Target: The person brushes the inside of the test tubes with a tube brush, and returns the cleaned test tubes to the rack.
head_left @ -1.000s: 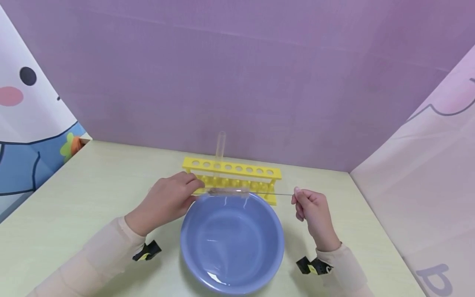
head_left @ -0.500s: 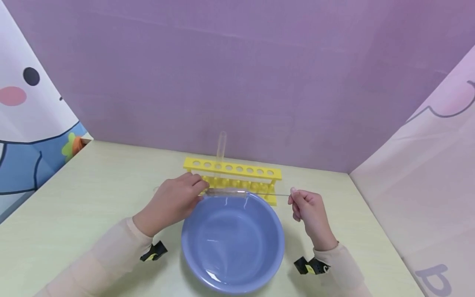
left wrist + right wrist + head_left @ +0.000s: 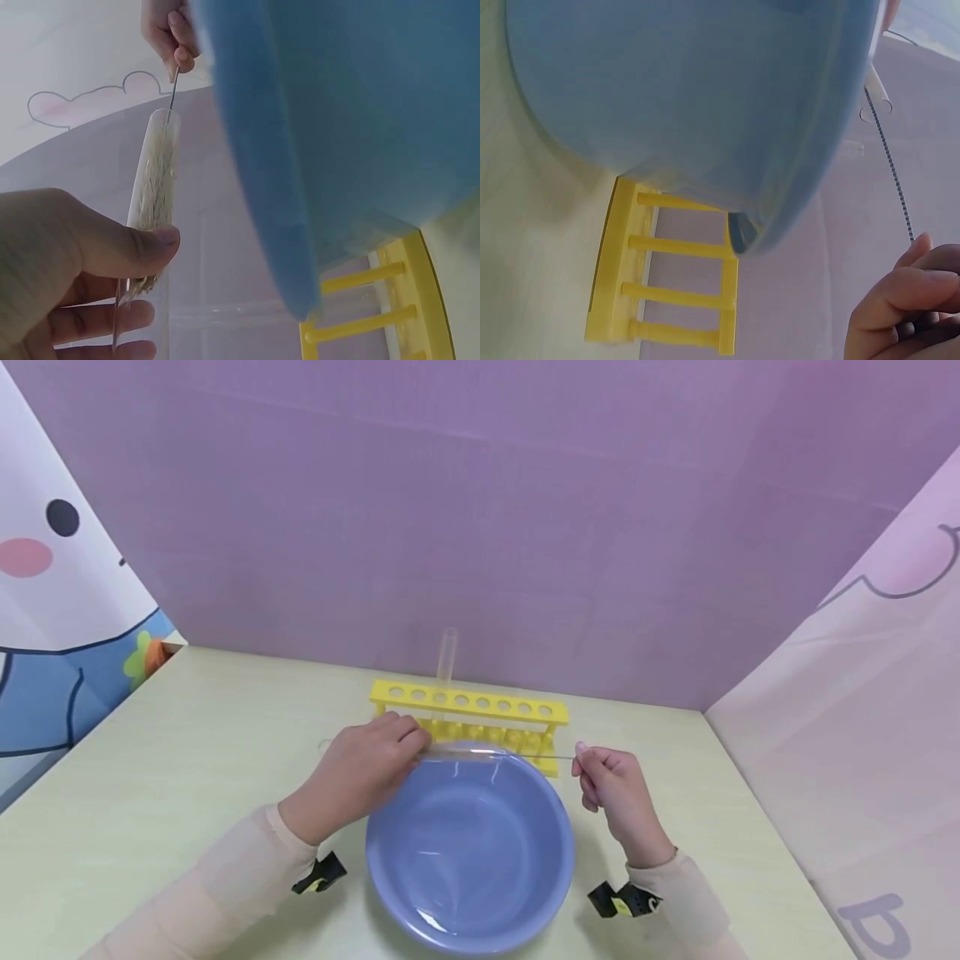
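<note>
My left hand (image 3: pixel 367 768) grips a clear glass test tube (image 3: pixel 142 180) held level over the basin's far rim, thumb on one side and fingers on the other. Inside the tube sit the pale bristles of a test tube brush (image 3: pixel 157 176), their tip near my left thumb. The brush's thin twisted wire (image 3: pixel 891 165) comes out of the tube's mouth toward the right. My right hand (image 3: pixel 618 793) pinches that wire between thumb and forefinger. Part of the tube is hidden behind my left hand in the head view.
Below the tube stands a round blue basin (image 3: pixel 465 935) on the pale table (image 3: pixel 232 718). Behind it is a yellow test tube rack (image 3: pixel 502 703) with another clear test tube (image 3: pixel 447 656) upright in it. A purple backdrop (image 3: pixel 480 527) closes off the back.
Both hands have moved closer together, the left a little to the right and the right a little to the left. Less wire shows outside the tube as the brush has slid deeper in.
</note>
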Demonstrator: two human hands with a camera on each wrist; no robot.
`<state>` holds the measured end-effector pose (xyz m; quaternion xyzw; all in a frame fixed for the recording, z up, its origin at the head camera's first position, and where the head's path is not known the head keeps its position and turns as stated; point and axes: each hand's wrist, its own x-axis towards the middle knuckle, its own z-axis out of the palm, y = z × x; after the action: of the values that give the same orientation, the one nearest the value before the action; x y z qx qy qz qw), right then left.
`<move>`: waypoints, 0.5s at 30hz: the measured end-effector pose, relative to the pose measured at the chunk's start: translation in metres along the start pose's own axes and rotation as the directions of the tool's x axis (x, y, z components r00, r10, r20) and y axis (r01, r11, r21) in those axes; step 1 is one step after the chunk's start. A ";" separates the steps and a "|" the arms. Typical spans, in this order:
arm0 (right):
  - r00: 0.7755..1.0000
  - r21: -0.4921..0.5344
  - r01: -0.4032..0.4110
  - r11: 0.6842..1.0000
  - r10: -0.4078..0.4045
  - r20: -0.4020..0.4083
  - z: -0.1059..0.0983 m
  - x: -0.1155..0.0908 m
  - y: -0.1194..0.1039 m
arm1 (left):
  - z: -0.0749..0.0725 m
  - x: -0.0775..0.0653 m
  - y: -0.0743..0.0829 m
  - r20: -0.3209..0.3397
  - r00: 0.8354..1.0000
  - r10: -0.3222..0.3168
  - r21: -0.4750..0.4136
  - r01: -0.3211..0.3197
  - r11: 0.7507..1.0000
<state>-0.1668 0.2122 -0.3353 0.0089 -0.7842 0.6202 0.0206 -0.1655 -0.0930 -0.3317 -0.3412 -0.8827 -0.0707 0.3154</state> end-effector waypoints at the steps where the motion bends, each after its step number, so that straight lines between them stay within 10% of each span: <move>1: 1.000 -0.002 0.001 1.000 -0.001 0.004 0.000 0.000 0.000 | 0.001 0.000 0.001 0.003 1.000 0.001 -0.001 -0.001 1.000; 15: 0.998 -0.012 -0.034 0.999 0.034 0.054 0.008 -0.001 -0.002 | 0.001 0.004 0.006 -0.014 1.000 0.019 -0.001 -0.019 1.000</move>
<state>-0.1658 0.2043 -0.3353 0.0123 -0.7878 0.6157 -0.0112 -0.1639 -0.0861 -0.3305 -0.3490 -0.8772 -0.0708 0.3221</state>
